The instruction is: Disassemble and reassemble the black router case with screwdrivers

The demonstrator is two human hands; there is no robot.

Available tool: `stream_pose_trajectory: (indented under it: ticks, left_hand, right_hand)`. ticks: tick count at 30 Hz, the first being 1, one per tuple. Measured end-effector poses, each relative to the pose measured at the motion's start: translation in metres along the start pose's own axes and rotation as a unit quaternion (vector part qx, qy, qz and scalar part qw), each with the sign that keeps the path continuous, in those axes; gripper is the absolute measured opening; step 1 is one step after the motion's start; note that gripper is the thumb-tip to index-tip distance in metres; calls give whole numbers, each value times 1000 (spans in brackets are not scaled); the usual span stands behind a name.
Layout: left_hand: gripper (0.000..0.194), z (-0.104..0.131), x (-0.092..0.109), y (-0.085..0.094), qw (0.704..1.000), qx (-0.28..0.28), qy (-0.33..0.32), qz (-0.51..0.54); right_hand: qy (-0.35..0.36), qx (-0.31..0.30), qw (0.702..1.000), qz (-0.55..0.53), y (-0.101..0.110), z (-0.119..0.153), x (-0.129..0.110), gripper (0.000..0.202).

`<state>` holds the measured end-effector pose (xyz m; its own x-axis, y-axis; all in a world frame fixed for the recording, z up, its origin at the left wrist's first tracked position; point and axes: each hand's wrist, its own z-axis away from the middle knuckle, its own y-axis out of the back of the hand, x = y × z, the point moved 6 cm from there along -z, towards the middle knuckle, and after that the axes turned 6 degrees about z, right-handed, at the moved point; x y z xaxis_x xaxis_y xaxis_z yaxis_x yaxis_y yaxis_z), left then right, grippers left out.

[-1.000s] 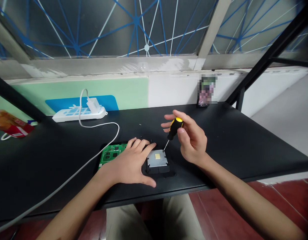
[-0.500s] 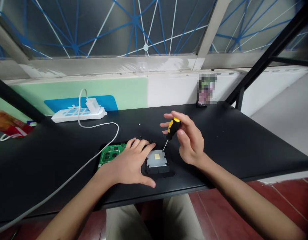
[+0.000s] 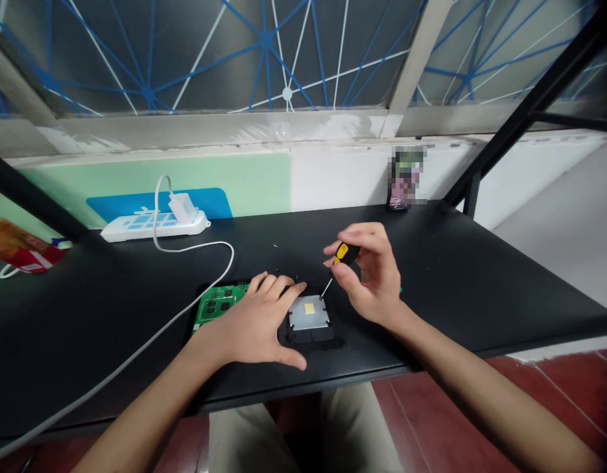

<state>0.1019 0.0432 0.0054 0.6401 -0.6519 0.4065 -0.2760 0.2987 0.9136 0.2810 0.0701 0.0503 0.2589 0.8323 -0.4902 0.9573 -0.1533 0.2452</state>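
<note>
My right hand (image 3: pixel 375 272) grips a black and yellow screwdriver (image 3: pixel 343 253) by its handle. The tip of its thin shaft meets the upper right corner of a silver metal plate (image 3: pixel 301 320), which has a small cream square (image 3: pixel 310 308) in the middle. This plate sits in a black housing (image 3: pixel 316 336). My left hand (image 3: pixel 259 322) lies spread over the housing to the left of the plate, fingers apart. Beneath and beyond it shows part of a green circuit board (image 3: pixel 219 301); the rest is hidden by the hand.
A white cable (image 3: pixel 200 244) runs across the black table (image 3: pixel 481 276) from a plug in a white power strip (image 3: pixel 156 226). A red and orange packet (image 3: pixel 25 246) lies at far left. A blurred upright object (image 3: pixel 404 180) leans against the wall.
My right hand has turned around the screwdriver, and its handle now leans further to the right. The tip stays at the same corner. My left hand has not moved.
</note>
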Motion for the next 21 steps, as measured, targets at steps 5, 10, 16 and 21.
stream_pose_trajectory:
  ticks: [5,10,16,21]
  left_hand:
    - [113,0,0,0,1000,-2,2,-3]
    - [114,0,0,0,1000,-3,4,-6]
    - [114,1,0,0,1000,0,2,0]
    - [114,0,0,0,1000,5,-2,6]
  right_hand:
    - [-29,-12,996,-82,-3,1,-3,34]
    - [-62,-23,995,-70,-2,1,-4,41]
    - [-14,21,1000,14,4,-1,-2,48]
    - [31,22,999,26,5,0,-2,53]
